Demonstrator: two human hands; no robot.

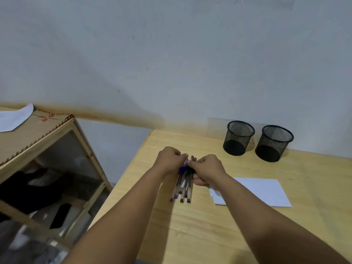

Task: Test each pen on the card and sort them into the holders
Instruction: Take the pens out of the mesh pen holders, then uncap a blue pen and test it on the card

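A bundle of several clear-barrelled pens point(183, 185), some with blue caps and some with black, is held over the wooden table point(200, 225). My left hand point(168, 161) grips the bundle's far end from the left. My right hand point(206, 168) grips the same end from the right, fingers curled around the pens. The near ends of the pens point toward me. A white card point(262, 191) lies flat on the table to the right of my right wrist. Two black mesh holders point(238, 138) point(274, 142) stand side by side at the back right; both look empty.
A wooden cabinet point(47, 149) with a clear front stands left of the table, with a white sheet point(13, 119) on top. The pale wall point(171, 54) runs right behind the table and holders. A gap separates the cabinet from the table's left edge.
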